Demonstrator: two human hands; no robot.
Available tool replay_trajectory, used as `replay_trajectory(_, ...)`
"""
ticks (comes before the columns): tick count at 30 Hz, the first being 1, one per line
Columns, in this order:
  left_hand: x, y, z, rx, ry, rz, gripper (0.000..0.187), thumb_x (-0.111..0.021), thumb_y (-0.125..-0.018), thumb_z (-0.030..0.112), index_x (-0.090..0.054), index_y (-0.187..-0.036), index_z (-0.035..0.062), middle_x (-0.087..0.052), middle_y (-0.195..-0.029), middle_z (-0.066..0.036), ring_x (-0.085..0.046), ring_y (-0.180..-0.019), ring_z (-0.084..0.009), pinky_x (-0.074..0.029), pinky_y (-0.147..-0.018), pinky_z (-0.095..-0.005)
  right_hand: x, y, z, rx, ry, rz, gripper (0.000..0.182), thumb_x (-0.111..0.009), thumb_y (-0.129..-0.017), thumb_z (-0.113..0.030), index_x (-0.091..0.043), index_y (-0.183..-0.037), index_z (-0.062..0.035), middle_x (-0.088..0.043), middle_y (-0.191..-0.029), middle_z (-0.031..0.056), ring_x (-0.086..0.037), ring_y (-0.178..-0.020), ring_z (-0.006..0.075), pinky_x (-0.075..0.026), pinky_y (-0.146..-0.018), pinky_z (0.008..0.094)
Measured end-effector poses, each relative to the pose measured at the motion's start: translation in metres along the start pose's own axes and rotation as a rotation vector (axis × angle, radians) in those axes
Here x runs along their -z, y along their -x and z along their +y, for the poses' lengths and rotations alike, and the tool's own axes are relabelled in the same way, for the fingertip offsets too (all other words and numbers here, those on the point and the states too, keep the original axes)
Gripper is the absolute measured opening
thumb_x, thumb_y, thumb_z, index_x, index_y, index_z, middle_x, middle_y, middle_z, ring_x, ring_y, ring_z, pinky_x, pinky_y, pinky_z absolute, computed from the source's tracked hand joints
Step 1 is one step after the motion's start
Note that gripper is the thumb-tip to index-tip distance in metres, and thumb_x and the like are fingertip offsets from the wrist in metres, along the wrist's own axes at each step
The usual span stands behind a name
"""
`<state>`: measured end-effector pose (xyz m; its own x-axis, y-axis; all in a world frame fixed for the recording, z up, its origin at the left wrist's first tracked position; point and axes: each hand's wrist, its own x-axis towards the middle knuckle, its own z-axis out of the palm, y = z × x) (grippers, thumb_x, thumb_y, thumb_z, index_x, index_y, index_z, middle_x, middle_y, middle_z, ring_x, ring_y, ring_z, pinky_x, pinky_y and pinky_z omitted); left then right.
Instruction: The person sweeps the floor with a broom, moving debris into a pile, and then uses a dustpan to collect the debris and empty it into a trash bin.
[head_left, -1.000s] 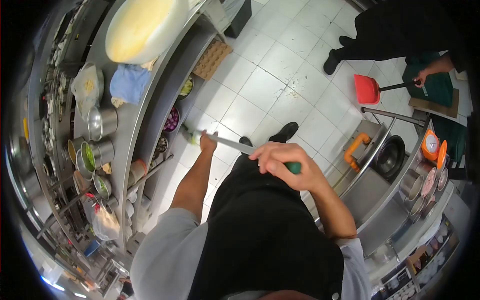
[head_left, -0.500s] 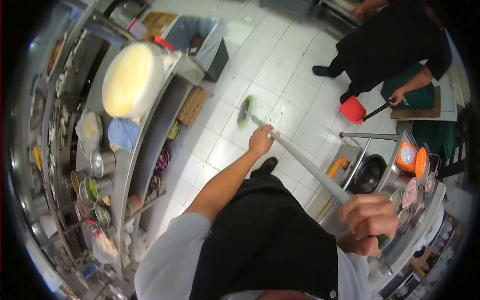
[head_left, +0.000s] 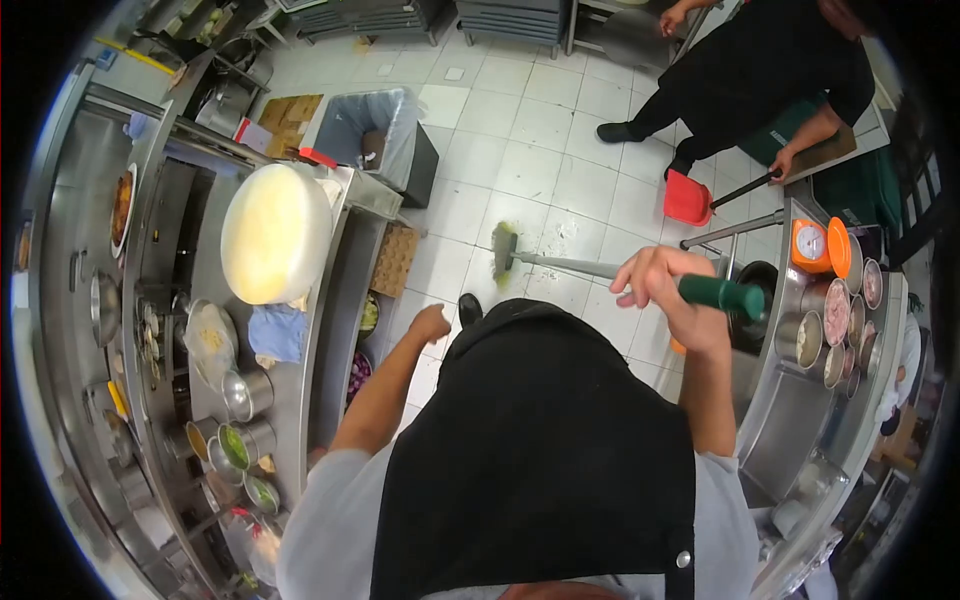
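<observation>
My right hand (head_left: 672, 290) is closed around the grey handle of a broom (head_left: 575, 265), just below its green end grip. The broom's head (head_left: 504, 252), with green bristles, rests on the white tiled floor beside scattered small debris and wet-looking marks. My left hand (head_left: 430, 325) is off the handle, fingers curled in with nothing visible in them, near the left counter's edge. A co-worker (head_left: 740, 80) stands at the upper right, one hand gripping the black handle of a red dustpan (head_left: 688, 198) held low over the floor.
On the left, a steel counter (head_left: 290, 400) carries a large white round block (head_left: 275, 235), a blue cloth (head_left: 277, 332) and several metal pots. Behind it stands a lined grey bin (head_left: 425, 165). At right, another counter holds an orange scale (head_left: 810, 243) and several metal containers.
My left hand has let go of the broom handle and moved left. My right hand has risen up and inward, swinging the handle flatter. The red dustpan has shifted slightly left.
</observation>
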<state>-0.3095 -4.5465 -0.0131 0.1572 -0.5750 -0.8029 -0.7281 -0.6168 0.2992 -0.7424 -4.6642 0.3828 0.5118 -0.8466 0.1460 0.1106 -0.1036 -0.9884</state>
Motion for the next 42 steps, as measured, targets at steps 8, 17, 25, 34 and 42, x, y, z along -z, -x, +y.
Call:
replay_trajectory(8,0.093,-0.148,0.053,-0.204,-0.468,-0.3,0.017,-0.077,-0.08,0.015,-0.079,-0.088,-0.0003,-0.076,-0.098,-0.021,-0.074,-0.074,-0.032,-0.063,-0.057,-0.048,-0.082,-0.036,-0.011,-0.223,0.139,0.287,0.037,-0.062,-0.108,-0.028,-0.067,-0.084,-0.0001,-0.07,-0.078,0.0071,-0.069,-0.07,0.0132,-0.058,-0.066,0.0296)
replay_trajectory(17,0.093,-0.196,-0.014,-0.12,-0.541,-0.665,0.025,-0.073,-0.09,0.016,-0.077,-0.11,0.0022,-0.073,-0.119,-0.015,-0.073,-0.094,-0.0354,-0.066,-0.069,-0.0578,-0.129,0.012,-0.001,-0.188,0.084,0.608,0.034,-0.061,-0.108,-0.024,-0.063,-0.085,0.0001,-0.069,-0.081,0.007,-0.062,-0.068,0.0103,-0.062,-0.064,0.0305)
replay_trajectory(25,0.076,-0.208,0.113,-0.445,-1.02,-0.637,0.023,-0.079,-0.088,0.014,-0.078,-0.108,0.0032,-0.074,-0.113,-0.011,-0.071,-0.091,-0.0266,-0.068,-0.067,-0.0454,-0.173,0.022,0.006,-0.174,0.125,0.723,0.037,-0.056,-0.111,-0.026,-0.059,-0.085,0.0007,-0.064,-0.077,0.0109,-0.069,-0.079,0.0194,-0.065,-0.065,0.0344)
replay_trajectory(34,0.057,-0.251,0.046,-0.188,-1.101,-0.898,0.034,-0.076,-0.086,0.02,-0.076,-0.117,0.0067,-0.072,-0.121,-0.012,-0.072,-0.099,-0.0312,-0.063,-0.087,-0.0456,-0.192,0.015,0.033,-0.097,0.029,0.876,0.041,-0.051,-0.113,-0.027,-0.054,-0.081,-0.0013,-0.054,-0.072,0.0064,-0.067,-0.077,0.0198,-0.067,-0.062,0.038)
replay_trajectory(42,0.115,-0.26,-0.11,0.178,-0.592,-0.644,0.007,-0.07,-0.088,0.012,-0.076,-0.091,0.0107,-0.072,-0.098,-0.009,-0.068,-0.08,-0.0218,-0.059,-0.07,-0.0482,-0.191,-0.007,0.03,-0.129,0.069,0.772,0.04,-0.052,-0.113,-0.026,-0.057,-0.083,0.0,-0.064,-0.079,0.0097,-0.066,-0.07,0.0142,-0.065,-0.062,0.0323)
